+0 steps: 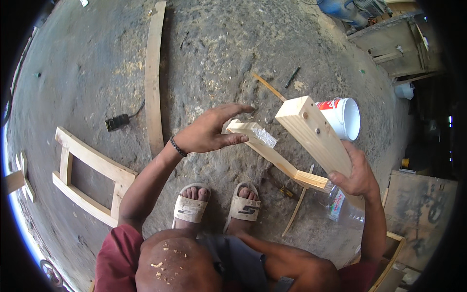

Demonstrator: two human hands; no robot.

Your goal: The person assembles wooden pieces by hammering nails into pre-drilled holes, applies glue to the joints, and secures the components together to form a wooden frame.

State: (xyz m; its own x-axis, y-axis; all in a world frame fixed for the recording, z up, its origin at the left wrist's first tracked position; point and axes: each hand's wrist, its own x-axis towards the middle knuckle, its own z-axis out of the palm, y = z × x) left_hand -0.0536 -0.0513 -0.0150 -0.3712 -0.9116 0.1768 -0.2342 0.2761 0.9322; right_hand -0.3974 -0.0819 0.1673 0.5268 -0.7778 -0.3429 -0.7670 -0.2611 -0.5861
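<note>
A pale wooden frame, its thick bar [311, 131] showing screw heads or dowels near the end, is held tilted up in front of me. My right hand [357, 170] is wrapped round that thick bar, thumb on its near face. The frame's thinner rail [272, 155] runs below, to the left of the bar. By the rail's far end, my left hand [211, 127] hovers with thumb and fingers spread, apparently not gripping it. Crinkled clear plastic [265, 136] shows beside that end; whether it is attached, I cannot tell.
A white bucket [346, 119] lies on its side behind the bar, and a clear plastic bottle [348, 209] is below my right hand. On the floor lie another wooden frame [95, 152], a long plank [153, 73], a black socket block [116, 122] and a thin stick [296, 211].
</note>
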